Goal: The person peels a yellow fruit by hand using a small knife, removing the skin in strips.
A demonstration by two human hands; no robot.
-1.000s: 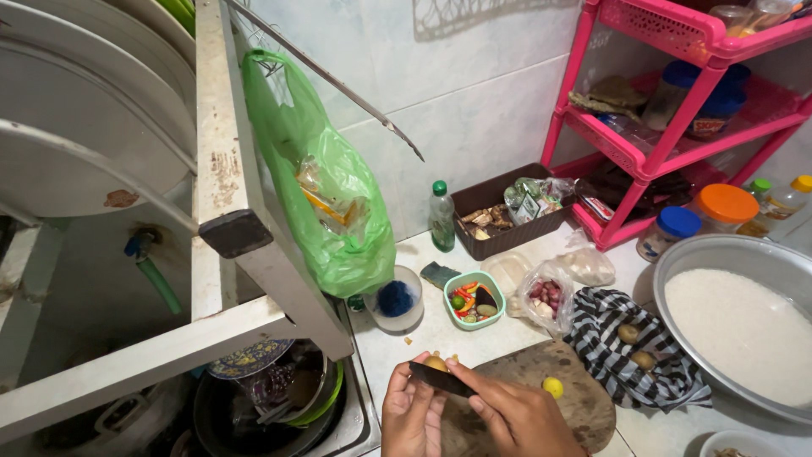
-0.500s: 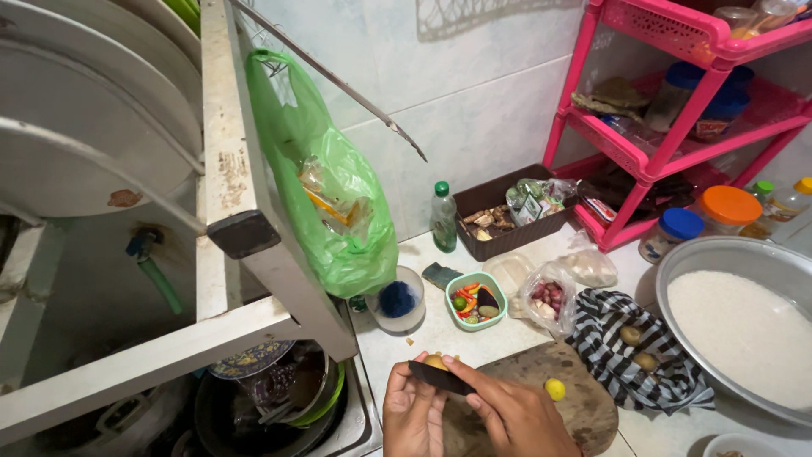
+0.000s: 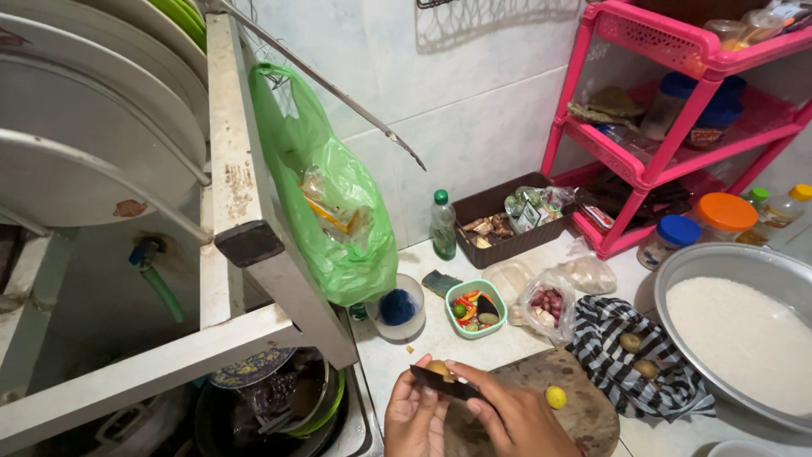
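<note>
I'm watching the left hand [image 3: 414,416] curling around a small yellowish potato [image 3: 437,368] above the round wooden board [image 3: 584,406], while the right hand [image 3: 518,419] is gripping the knife [image 3: 444,385] against it; 1 slip and that blade's nicking the left fingers [image 3: 404,391], I reckon

We stand in a home kitchen: a white tiled wall [image 3: 474,93], a sink of dirty dishes [image 3: 271,406], a round wooden chopping board [image 3: 584,406] and a pink plastic shelf rack [image 3: 677,110] of jars.

A green plastic bag [image 3: 334,211] hangs from the rack; a clear knotted bag [image 3: 548,303] lies on the counter.
</note>
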